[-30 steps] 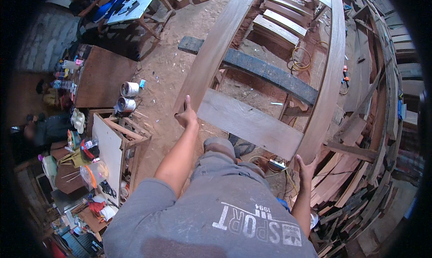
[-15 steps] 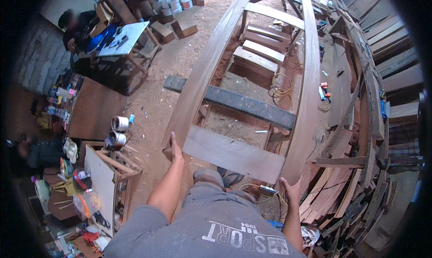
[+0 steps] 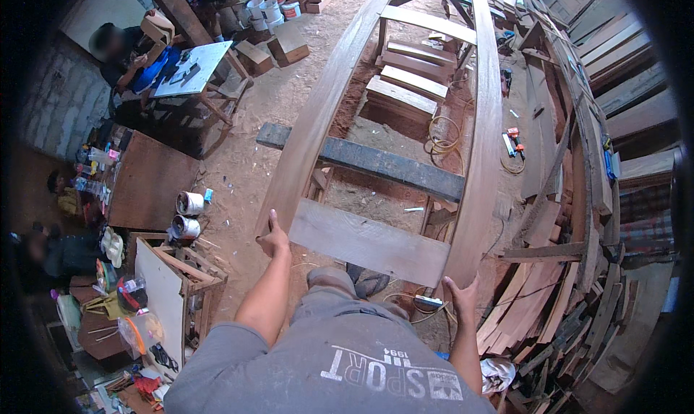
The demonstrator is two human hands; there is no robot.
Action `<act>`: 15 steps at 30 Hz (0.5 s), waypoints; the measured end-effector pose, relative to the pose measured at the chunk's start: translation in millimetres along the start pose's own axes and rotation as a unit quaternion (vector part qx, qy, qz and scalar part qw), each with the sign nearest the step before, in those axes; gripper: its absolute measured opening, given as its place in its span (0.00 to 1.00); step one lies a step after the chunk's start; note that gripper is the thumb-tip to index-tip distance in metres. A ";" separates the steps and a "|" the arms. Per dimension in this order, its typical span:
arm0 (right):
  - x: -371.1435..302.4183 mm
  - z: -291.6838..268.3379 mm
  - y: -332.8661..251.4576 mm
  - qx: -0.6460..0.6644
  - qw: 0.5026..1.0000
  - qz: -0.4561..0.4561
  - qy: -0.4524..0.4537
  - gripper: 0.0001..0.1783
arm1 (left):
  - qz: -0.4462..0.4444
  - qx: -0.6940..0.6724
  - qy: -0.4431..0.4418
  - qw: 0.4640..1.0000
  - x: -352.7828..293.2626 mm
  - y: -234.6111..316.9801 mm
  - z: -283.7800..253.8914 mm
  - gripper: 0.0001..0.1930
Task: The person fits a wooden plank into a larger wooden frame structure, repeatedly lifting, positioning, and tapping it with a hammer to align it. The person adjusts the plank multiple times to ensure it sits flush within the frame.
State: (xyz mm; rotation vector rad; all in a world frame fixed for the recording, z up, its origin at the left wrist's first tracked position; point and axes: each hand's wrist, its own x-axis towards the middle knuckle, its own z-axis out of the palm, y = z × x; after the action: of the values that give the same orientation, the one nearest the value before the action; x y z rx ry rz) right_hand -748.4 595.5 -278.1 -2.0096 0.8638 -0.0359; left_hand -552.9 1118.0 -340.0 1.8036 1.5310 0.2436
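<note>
A long wooden frame [image 3: 370,242] stretches away from me, with two side rails joined by crosspieces. My left hand [image 3: 274,242] grips the near end of its left rail, thumb on top and the other fingers mostly hidden underneath. At the near end of the right rail, my right hand [image 3: 463,296] holds on in the same way, its thumb uppermost. A dark, rough beam [image 3: 390,167] lies crosswise under the frame, sticking out past the left rail. The frame's far end reaches the top of the view.
Stacked boards [image 3: 401,96] lie on the ground below the frame. To the right are an orange tool [image 3: 515,141] and heaped planks [image 3: 517,305]. Paint cans [image 3: 189,203] and a white-sided cabinet [image 3: 157,298] stand left. A person sits by a white-topped table [image 3: 194,71].
The frame and surroundings appear slightly further left in the view. Both hands keep their hold on the rails. The person by the white-topped table has shifted their head and arms.
</note>
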 end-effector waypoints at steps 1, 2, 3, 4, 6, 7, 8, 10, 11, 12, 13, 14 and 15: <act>0.7 -0.3 1.0 0.001 1.000 0.001 -0.001 0.61 | -0.002 -0.002 -0.010 1.000 0.4 0.4 -0.7 0.64; 1.6 -0.4 2.3 0.000 1.000 -0.009 0.000 0.60 | -0.015 -0.035 -0.026 0.999 -0.2 1.2 -2.4 0.63; 3.6 0.2 3.9 -0.014 1.000 -0.004 0.003 0.60 | -0.029 -0.068 -0.043 0.996 -1.7 2.7 -4.5 0.61; 4.9 0.1 6.1 -0.004 1.000 -0.012 0.000 0.61 | -0.054 -0.097 -0.067 0.992 -4.8 3.4 -7.4 0.60; 9.1 1.3 10.2 -0.020 0.999 0.024 -0.001 0.63 | -0.061 -0.189 -0.120 0.973 -11.8 5.3 -14.5 0.56; 11.1 2.4 12.0 -0.016 1.000 0.014 0.004 0.63 | -0.074 -0.225 -0.140 0.961 -15.1 6.0 -17.7 0.54; 12.7 3.1 13.5 -0.036 0.998 0.039 0.015 0.63 | -0.095 -0.236 -0.154 0.955 -17.7 6.2 -20.6 0.53; 16.1 5.3 13.9 -0.011 1.000 0.011 0.025 0.62 | -0.127 -0.254 -0.166 0.944 -16.9 9.2 -22.4 0.49; 16.1 5.7 13.3 -0.046 0.997 0.047 0.029 0.62 | -0.159 -0.223 -0.171 0.946 -15.5 8.0 -24.2 0.49; 17.8 7.3 11.3 -0.092 0.992 0.077 0.042 0.62 | -0.179 -0.200 -0.176 0.947 -11.9 8.8 -23.6 0.48; 16.8 8.8 8.9 -0.075 0.994 0.070 0.043 0.61 | -0.170 -0.171 -0.174 0.955 -8.6 7.9 -23.0 0.48; 16.4 10.5 5.5 -0.071 0.994 0.061 0.053 0.59 | -0.190 -0.202 -0.208 0.938 -4.2 7.9 -22.3 0.48; 17.6 12.4 1.2 -0.064 0.995 0.045 0.065 0.58 | -0.182 -0.225 -0.234 0.928 -0.6 6.7 -20.9 0.47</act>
State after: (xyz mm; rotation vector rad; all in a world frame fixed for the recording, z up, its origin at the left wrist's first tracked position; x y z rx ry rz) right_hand -731.6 593.9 -291.4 -2.1023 1.0609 -0.0621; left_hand -560.0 1126.0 -320.7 1.0928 1.2991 -0.0226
